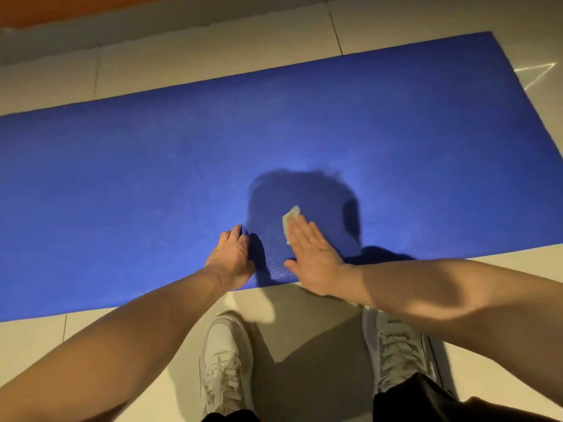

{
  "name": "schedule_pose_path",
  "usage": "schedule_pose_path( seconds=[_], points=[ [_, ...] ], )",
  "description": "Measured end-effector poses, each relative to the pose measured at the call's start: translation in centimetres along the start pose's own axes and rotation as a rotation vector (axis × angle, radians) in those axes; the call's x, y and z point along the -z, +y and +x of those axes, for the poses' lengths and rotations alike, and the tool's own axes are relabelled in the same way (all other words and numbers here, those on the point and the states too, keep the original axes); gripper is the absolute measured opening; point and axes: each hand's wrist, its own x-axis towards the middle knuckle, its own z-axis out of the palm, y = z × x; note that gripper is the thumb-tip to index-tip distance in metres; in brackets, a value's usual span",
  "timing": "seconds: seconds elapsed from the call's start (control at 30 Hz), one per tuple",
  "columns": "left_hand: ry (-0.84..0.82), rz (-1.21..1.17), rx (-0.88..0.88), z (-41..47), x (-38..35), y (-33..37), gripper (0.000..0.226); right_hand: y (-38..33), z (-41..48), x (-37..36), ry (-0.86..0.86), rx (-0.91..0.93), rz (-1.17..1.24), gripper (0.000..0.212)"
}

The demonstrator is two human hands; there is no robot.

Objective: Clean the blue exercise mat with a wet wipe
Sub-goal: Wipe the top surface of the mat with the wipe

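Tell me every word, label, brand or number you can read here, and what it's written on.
None: no text can be read anywhere in this view.
The blue exercise mat and the wet wipe under the right hand are plain.
The white sneakers show no legible brand; any marking is too small or blurred.
The tiled floor bears no writing.

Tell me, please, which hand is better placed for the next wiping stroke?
The right hand: its flat fingers press the wet wipe on the blue mat; the left hand only rests near the edge.
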Motion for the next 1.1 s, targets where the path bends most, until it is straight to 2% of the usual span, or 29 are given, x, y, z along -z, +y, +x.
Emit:
schedule_pose_path(
  seconds=[0.1, 0.2, 0.3, 0.37, 0.47, 0.53, 0.63, 0.73, 0.8, 0.93, 1.0, 1.1],
  points=[
    [-0.016, 0.008, 0.013, 0.7, 0.2, -0.1, 0.034, -1.8, 1.2, -0.5, -0.111, 0.176, -0.121, 0.08],
    [-0.019, 0.008, 0.011, 1.1, 0.3, -0.1, 0.043, 0.4, 2.6, 0.5, -0.07, 0.256, -0.177, 0.08],
    [-0.03, 0.017, 0.004, 1.2, 0.4, 0.0, 0.044, 4.5, 3.7, 2.7, -0.007, 0.067, -0.195, 0.081],
    [-0.037, 0.041, 0.018, 1.1, 0.7, 0.2, 0.045, 6.1, 4.6, 3.8, -0.036, -0.103, -0.208, 0.079],
    [-0.04, 0.046, 0.037, 1.1, 1.5, 0.8, 0.059, 4.3, 5.4, 3.8, -0.033, -0.258, -0.035, 0.084],
    [-0.025, 0.041, 0.056, 1.0, 1.8, 1.2, 0.065, 1.5, 4.9, 2.9, -0.037, -0.197, 0.002, 0.086],
    [-0.032, 0.065, 0.08, 1.0, 1.9, 1.7, 0.064, -1.8, 3.4, 1.5, -0.056, 0.022, 0.004, 0.089],
    [-0.029, 0.094, 0.082, 1.1, 1.8, 2.0, 0.062, -1.8, 3.7, 0.6, -0.072, 0.172, -0.054, 0.089],
    [-0.032, 0.103, 0.083, 1.1, 1.9, 2.1, 0.065, 0.0, 4.5, 1.3, -0.089, 0.135, -0.095, 0.086],
    [-0.049, 0.089, 0.085, 0.8, 2.0, 2.1, 0.069, 4.6, 5.0, 4.1, -0.108, -0.096, -0.206, 0.076],
    [-0.073, 0.105, 0.084, 0.8, 2.2, 2.1, 0.07, 5.5, 4.5, 4.5, -0.111, -0.176, -0.162, 0.075],
    [-0.072, 0.117, 0.085, 1.0, 2.4, 2.4, 0.068, 3.7, 3.4, 3.7, -0.15, -0.112, -0.062, 0.077]
  ],
)
